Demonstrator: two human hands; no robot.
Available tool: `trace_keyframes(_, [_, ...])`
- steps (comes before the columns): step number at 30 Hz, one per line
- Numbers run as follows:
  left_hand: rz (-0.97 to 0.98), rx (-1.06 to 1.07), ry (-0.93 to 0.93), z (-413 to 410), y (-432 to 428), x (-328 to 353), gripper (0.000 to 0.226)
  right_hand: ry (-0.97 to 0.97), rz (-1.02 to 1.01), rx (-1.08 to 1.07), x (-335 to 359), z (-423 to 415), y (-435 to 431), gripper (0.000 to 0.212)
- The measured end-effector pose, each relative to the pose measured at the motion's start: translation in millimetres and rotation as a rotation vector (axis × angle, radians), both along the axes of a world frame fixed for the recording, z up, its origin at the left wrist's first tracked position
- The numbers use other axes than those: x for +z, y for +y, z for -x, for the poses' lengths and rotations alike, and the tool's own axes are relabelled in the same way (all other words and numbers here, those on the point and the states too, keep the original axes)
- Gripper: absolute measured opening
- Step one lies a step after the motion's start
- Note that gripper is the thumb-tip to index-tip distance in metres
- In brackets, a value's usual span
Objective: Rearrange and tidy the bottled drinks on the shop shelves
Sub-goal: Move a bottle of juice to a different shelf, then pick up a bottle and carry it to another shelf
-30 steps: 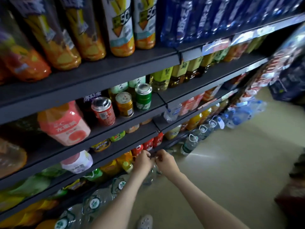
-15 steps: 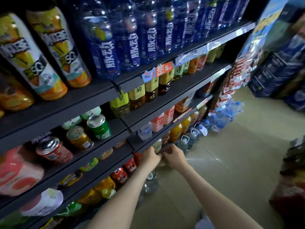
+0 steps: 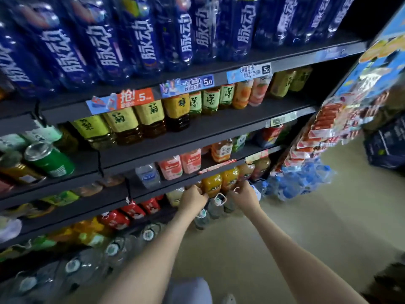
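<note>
Head view: since 0.5 s ago the camera has slid rightward along the shelves, and both hands have left the shelf edge near the red bottles for the orange row; they were almost touching, now they sit apart. Left hand (image 3: pixel 192 197) has its fingers curled against the left flank of an orange juice bottle (image 3: pixel 211 183) on the lower shelf (image 3: pixel 153 191); reads as a grip. Right hand (image 3: pixel 243 194) is curled at the neighbouring orange bottle (image 3: pixel 229 178), contact hidden, cannot tell whether it holds anything. Water jugs (image 3: pixel 215 206) stand on the floor just below the hands. Progress, judged: blue bottles (image 3: pixel 144 40) and tea bottles (image 3: pixel 151 117) already stand in even rows; pink bottles (image 3: pixel 171 167) show gaps, with a lone clear water bottle (image 3: pixel 148 175) beside them; orange row in hand, lower rows left to do
</note>
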State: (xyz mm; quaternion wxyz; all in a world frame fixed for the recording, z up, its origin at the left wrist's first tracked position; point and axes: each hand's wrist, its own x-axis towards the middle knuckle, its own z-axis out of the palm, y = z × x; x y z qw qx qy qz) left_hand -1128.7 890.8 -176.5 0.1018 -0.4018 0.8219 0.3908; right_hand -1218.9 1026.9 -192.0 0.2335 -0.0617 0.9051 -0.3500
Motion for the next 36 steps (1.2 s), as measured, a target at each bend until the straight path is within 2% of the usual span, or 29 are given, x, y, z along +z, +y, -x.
trace_keyframes(4, [-0.009, 0.081, -0.001, 44.5, 10.1, -11.9, 0.025, -0.029, 0.024, -0.025, -8.8, 54.6, 2.0, 0.035])
trace_keyframes(7, [-0.03, 0.097, 0.006, 81.5, 13.1, -29.6, 0.013, -0.065, 0.042, -0.062, -24.5, 87.0, 4.3, 0.039])
trace_keyframes(10, [-0.033, 0.076, -0.041, 116.0, 21.6, -43.2, 0.028, -0.081, 0.054, -0.07, -36.9, 111.8, 15.8, 0.039])
trace_keyframes(16, [-0.003, 0.099, -0.089, 170.2, 39.4, -73.3, 0.026, -0.108, 0.071, -0.067, -74.3, 168.9, 36.0, 0.037])
trace_keyframes(19, [0.03, 0.183, -0.082, 192.7, 48.1, -100.4, 0.039, -0.117, 0.084, -0.048, -107.9, 194.4, 43.3, 0.039])
trace_keyframes(24, [0.086, 0.477, 0.124, 227.4, 59.3, -150.2, 0.05, -0.002, 0.164, 0.025, -159.1, 240.6, 39.4, 0.052])
trace_keyframes(27, [0.169, 0.6, 0.265, 240.2, 56.3, -179.7, 0.068, 0.122, 0.252, 0.076, -183.7, 265.3, 31.3, 0.056])
trace_keyframes(31, [0.289, 0.613, 0.513, 260.1, 37.5, -211.2, 0.088, 0.206, 0.394, 0.142, -209.7, 293.0, 0.7, 0.074])
trace_keyframes(33, [0.37, 0.601, 0.605, 274.1, 26.5, -223.3, 0.091, 0.287, 0.486, 0.138, -216.1, 303.6, -22.3, 0.08])
trace_keyframes(36, [0.448, 0.607, 0.689, 292.2, 15.8, -242.5, 0.094, 0.409, 0.59, 0.109, -221.0, 311.3, -53.4, 0.102])
